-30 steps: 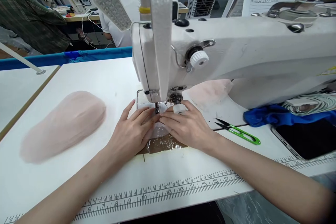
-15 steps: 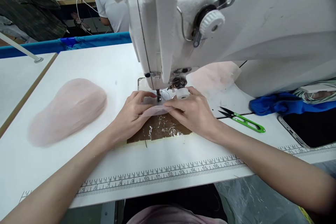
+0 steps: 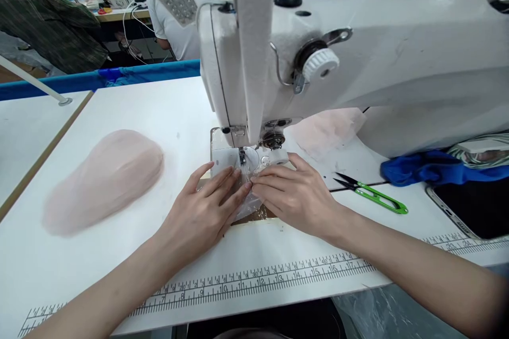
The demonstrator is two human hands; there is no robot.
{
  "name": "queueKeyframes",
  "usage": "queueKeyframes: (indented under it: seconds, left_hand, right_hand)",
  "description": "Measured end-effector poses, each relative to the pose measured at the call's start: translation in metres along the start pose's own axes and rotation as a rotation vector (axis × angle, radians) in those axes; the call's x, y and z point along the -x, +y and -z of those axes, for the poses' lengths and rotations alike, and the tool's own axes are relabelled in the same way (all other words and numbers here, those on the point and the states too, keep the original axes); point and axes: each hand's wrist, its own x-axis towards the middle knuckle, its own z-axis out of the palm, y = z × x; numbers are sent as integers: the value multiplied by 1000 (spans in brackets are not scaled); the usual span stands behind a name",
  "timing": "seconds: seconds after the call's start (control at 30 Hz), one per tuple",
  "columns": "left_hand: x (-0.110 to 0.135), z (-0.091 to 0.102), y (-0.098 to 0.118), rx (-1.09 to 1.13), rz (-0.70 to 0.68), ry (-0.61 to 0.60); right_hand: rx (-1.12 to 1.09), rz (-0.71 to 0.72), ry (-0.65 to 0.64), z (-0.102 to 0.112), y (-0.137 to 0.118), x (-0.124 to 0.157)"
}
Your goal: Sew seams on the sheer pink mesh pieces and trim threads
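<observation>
A small piece of sheer pale fabric (image 3: 249,205) lies at the needle area of a white sewing machine (image 3: 369,37), just in front of the presser foot (image 3: 242,156). My left hand (image 3: 201,209) rests on the fabric's left side, fingers stretched out and spread toward the foot. From the right, my right hand (image 3: 298,198) pinches the fabric between closed fingers, its fingertips meeting those of the left. Part of the fabric is hidden under both hands. Beneath it shows a brown taped patch (image 3: 260,215) on the table.
A pile of sheer pink pieces (image 3: 105,180) lies left, with more pink fabric (image 3: 328,130) behind the machine head. On the right are green thread snips (image 3: 377,198), blue cloth (image 3: 429,167) and a phone (image 3: 473,206). A printed ruler (image 3: 254,283) borders the front edge. Two people are beyond.
My left hand has gone from pinching the raised fabric edge to lying spread on it. The fabric sits flatter, and my right hand still pinches it. The view has tilted up slightly.
</observation>
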Motion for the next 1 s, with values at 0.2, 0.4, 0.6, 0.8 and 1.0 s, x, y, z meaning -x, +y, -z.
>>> queueKeyframes:
  seconds: [0.2,0.4,0.6,0.8,1.0]
  left_hand:
    - [-1,-4,-5,25,29,36]
    - [-6,-11,-14,47,50,51]
    - [-9,-17,-23,39,66,57]
    - [-5,-10,-14,62,63,101]
    - [-3,-8,-11,99,39,129]
  right_hand:
    - [-2,1,9,-3,2,-1]
    - [10,-4,61,-10,8,-4]
    - [108,-5,30,-13,13,-9]
    - [76,33,36,-11,11,-6]
    - [59,39,30,-9,11,-3]
